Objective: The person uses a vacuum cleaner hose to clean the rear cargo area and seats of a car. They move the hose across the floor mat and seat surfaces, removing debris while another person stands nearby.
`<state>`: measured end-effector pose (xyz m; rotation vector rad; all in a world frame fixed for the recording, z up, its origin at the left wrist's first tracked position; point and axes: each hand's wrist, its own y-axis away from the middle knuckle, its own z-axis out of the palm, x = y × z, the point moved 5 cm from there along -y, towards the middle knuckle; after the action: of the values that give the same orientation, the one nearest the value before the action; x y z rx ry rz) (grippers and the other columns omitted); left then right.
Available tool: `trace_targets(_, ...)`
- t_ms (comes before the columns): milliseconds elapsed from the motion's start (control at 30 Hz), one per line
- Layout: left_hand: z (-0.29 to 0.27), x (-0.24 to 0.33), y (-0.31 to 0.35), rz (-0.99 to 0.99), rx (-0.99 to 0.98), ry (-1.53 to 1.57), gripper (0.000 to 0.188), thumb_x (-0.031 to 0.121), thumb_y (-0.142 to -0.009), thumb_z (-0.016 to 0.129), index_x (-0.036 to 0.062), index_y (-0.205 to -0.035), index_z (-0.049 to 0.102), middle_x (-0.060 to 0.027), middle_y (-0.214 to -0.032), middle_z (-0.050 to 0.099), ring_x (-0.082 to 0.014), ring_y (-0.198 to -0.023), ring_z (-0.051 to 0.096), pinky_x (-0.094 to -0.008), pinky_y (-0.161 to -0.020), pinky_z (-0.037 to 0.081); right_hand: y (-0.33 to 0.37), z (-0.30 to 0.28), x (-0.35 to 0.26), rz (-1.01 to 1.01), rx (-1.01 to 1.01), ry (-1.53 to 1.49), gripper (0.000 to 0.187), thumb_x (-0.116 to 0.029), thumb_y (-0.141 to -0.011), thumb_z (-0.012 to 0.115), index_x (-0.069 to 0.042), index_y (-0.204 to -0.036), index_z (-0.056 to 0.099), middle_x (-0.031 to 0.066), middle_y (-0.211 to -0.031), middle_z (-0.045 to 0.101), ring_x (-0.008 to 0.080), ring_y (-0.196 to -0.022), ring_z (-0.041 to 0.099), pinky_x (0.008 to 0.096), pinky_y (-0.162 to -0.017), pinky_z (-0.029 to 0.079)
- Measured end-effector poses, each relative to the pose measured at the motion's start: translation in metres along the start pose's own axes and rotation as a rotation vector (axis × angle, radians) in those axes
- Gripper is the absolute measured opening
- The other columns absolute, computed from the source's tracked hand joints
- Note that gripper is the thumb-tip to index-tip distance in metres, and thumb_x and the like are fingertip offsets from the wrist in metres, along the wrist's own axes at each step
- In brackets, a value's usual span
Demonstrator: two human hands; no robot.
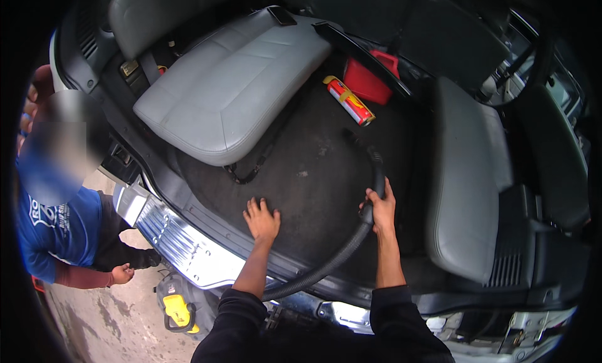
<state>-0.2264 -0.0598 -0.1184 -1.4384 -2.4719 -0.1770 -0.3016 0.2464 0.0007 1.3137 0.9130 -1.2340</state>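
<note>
My right hand (380, 207) is wrapped round the handle end of a black vacuum hose (335, 257). The nozzle end (359, 139) points away from me, low over the dark carpeted vehicle floor (301, 193). From my hand the ribbed hose curves down to the left, passing over the sill and beneath my left forearm. My left hand (262, 220) rests on the carpet near the sill, fingers spread, holding nothing. Small pale marks show on the carpet ahead of it.
Grey seats stand left (232, 93) and right (467, 181). Further in lie a red-and-yellow canister (349, 101), a red container (371, 77) and a long black bar. A phone (282, 16) rests on the left seat. Outside are a grey-and-yellow vacuum cleaner (179, 313) and a person in blue (59, 225).
</note>
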Motion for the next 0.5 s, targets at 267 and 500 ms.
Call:
trace_targets(267,0.023,-0.014,-0.005,0.005,-0.054,-0.025,0.064,0.039,-0.082,0.055,0.0103,-0.136,0.039,-0.0167,-0.147,0.031,-0.0318,-0.141,0.022,-0.0534,-0.114,0.015,-0.077,0.114,0.006,-0.277,0.169,0.736,0.086,-0.013,-0.069,0.071,0.001,-0.144,0.032,0.0319,-0.104,0.063,0.0418,-0.092,0.066,0.0397,-0.085,0.051)
trace_targets(500,0.017,-0.010,-0.007,0.020,-0.046,-0.052,0.062,0.036,-0.082,0.056,0.0099,-0.135,0.040,-0.0172,-0.146,0.032,-0.0320,-0.141,0.023,-0.0537,-0.113,0.017,-0.090,0.064,0.010,-0.115,-0.056,0.306,0.078,0.003,-0.071,0.060,0.001,-0.144,0.035,0.0123,-0.083,0.066,0.0137,-0.056,0.063,0.0272,-0.052,0.051)
